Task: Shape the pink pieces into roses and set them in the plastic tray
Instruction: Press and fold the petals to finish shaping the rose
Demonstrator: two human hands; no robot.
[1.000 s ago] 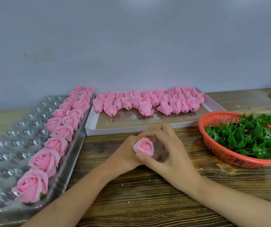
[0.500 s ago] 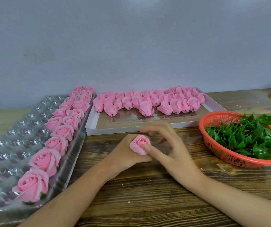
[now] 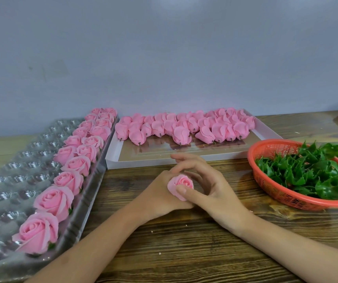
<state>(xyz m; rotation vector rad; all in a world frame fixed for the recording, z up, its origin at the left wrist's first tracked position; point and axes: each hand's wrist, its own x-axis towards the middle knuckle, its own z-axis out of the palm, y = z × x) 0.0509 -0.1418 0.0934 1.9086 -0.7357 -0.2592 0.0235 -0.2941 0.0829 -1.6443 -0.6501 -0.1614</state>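
Our left hand grips rose; right hand pinches it, thumb on outer petal, fingers arched above. Tray left of fingers, basket right.

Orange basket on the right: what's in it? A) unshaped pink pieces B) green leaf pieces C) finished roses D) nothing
B: the orange basket holds a heap of green leaf pieces; the unshaped pink pieces lie in the white tray instead.
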